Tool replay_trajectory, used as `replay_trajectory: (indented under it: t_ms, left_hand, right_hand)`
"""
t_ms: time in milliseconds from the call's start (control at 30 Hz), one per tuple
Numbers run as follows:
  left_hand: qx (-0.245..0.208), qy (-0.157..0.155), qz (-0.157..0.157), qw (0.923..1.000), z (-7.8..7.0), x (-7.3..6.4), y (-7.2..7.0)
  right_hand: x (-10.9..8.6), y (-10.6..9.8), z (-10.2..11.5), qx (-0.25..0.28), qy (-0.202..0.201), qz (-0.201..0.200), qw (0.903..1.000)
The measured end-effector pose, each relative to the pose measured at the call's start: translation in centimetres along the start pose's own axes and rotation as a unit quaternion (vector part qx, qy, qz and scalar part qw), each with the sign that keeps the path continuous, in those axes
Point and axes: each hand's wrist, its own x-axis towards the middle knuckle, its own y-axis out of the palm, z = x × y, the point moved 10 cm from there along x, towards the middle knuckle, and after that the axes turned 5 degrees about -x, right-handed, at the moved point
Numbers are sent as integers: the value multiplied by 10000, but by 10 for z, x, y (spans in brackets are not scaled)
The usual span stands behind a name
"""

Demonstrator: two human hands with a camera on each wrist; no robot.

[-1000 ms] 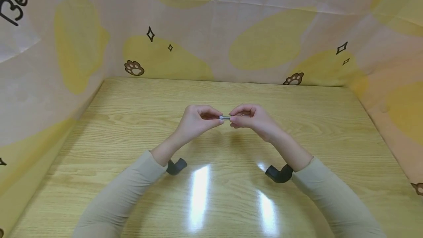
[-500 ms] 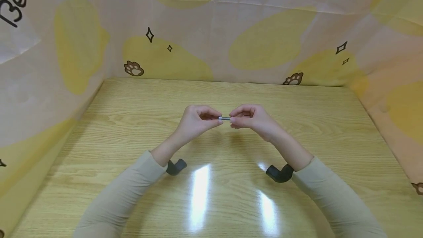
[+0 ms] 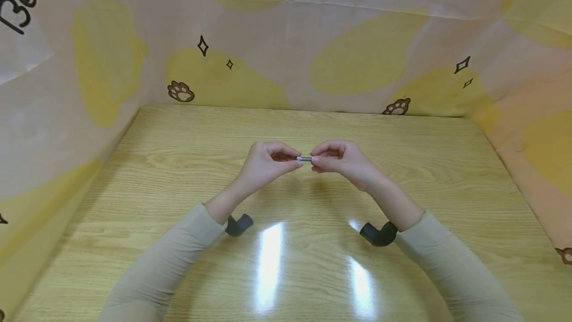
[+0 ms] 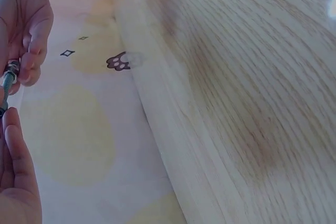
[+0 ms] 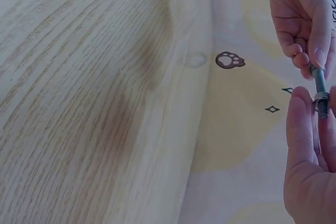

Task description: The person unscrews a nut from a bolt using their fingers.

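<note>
My left hand (image 3: 269, 159) and right hand (image 3: 340, 160) meet fingertip to fingertip over the middle of the table. Between them lies a small metal bolt (image 3: 306, 159), held level. The left thumb and fingers pinch its head end, which they mostly cover. In the right wrist view a nut (image 5: 321, 97) sits around the threaded shank (image 5: 320, 83), with a short threaded tip sticking out past it. Right thumb and fingertips pinch the nut from both sides. The left wrist view catches the bolt and nut (image 4: 12, 66) at its left edge.
A wood-grain table (image 3: 313, 272) lies beneath the hands. Printed cloth (image 3: 290, 53) hangs along its back and sides. A black curved piece juts from under each sleeve, one at the left wrist (image 3: 240, 225) and one at the right wrist (image 3: 378, 235).
Both hands stay in nearly the same place with the bolt between them. The right fingers have shifted very slightly at the nut's end.
</note>
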Motion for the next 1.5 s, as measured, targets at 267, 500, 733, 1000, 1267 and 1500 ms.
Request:
replay_trajectory:
  t_ms: [267, 500, 733, 1000, 1267, 1500]
  left_hand:
    - [-56, 56, -3, 10000, -1, 1, 0]
    - [-86, 40, -17, 10000, -1, 2, 1]
    - [-77, 79, 5, 9999, -2, 1, 1]
    - [-50, 71, -9, 10000, -2, 0, 1]
    - [-83, -40, -5, 10000, 1, 0, 4]
    - [-132, -15, -11, 9999, 0, 1, 6]
  right_hand:
    - [0, -1, 3, 76, -28, -43, 10000]
    - [0, -4, 1, 143, 53, -50, 9999]
    - [-2, -6, 1, 268, 11, -159, 9995]
    - [-3, -1, -1, 410, 0, -27, 9992]
    - [-3, -2, 0, 536, 0, -64, 9985]
    - [-3, -2, -4, 657, 191, -52, 9976]
